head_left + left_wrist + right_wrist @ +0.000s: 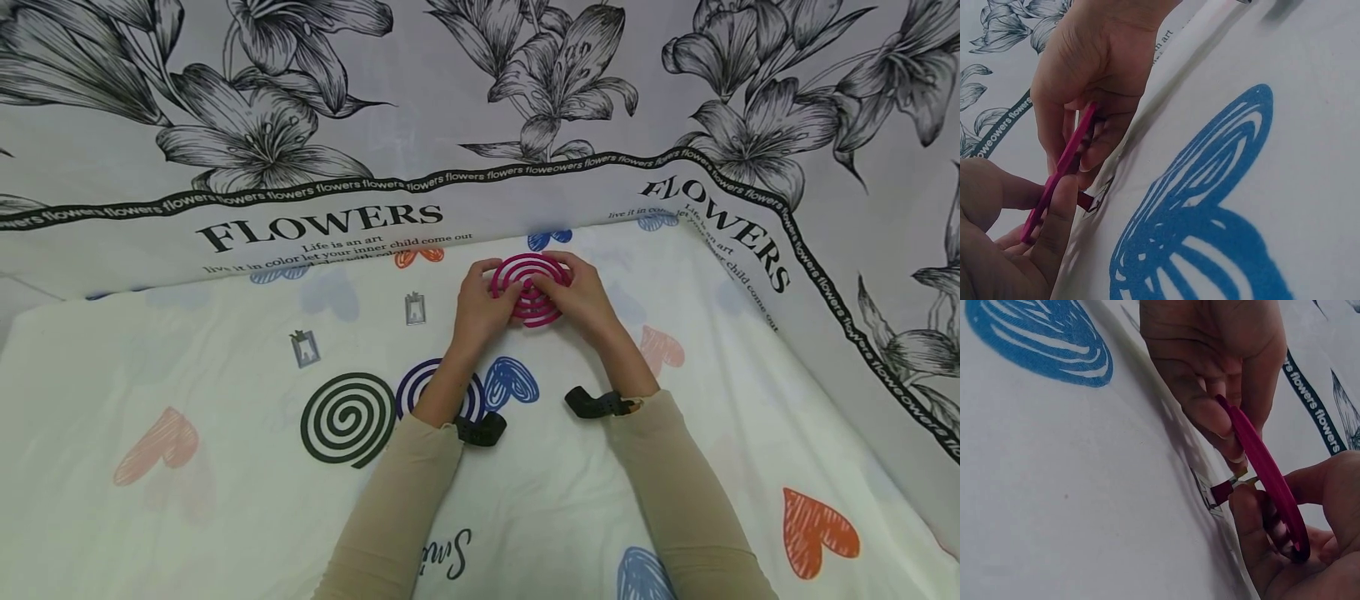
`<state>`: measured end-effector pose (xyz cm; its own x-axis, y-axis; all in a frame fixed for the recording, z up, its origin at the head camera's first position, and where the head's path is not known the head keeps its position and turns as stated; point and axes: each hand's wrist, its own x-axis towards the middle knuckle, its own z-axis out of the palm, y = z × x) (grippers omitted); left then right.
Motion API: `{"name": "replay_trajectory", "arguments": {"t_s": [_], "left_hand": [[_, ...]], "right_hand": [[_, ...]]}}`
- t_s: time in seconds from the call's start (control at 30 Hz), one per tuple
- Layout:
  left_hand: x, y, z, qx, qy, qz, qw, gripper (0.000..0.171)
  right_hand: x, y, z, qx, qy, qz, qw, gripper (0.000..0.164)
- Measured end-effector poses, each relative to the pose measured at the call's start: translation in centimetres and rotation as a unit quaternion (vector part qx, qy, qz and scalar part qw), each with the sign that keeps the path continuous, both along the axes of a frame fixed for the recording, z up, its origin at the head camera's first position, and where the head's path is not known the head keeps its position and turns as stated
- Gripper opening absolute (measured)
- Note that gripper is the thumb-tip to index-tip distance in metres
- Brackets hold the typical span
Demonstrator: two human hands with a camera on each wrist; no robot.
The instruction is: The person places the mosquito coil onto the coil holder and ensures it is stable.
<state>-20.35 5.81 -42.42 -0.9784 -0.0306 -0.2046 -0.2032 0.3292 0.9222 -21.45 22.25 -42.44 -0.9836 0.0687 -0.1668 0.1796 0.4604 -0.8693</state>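
Both hands hold a magenta flat spiral upright over the far part of the table, the left hand at its left edge, the right hand at its right. Both thumbs meet near its middle, with fingers curled behind the rim. In the wrist views the spiral shows edge-on. Beneath it, close over the cloth, a small silver rectangular frame sits at the end of a short magenta strip. Fingers partly hide where this strip meets the spiral. The left hand pinches the rim in the right wrist view.
A dark green spiral lies flat left of the arms. Touching or close beside it is a navy spiral, partly covered by the left forearm. Two small silver frames lie farther back. Behind the table hangs a flower-printed cloth.
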Motion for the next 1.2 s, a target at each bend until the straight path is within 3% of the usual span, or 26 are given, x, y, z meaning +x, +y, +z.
{"name": "replay_trajectory", "arguments": {"t_s": [0.77, 1.2], "left_hand": [[-0.1, -0.1, -0.1, -0.017, 0.028, -0.006, 0.9994, 0.058], [0.0, -0.6, 0.3, -0.014, 0.018, -0.006, 0.9997, 0.059]], "right_hand": [[-0.5, 0.1, 0.0, 0.032, 0.000, 0.013, 0.999, 0.062], [-0.1, -0.4, 0.3, 0.016, -0.015, 0.002, 1.000, 0.060]]}}
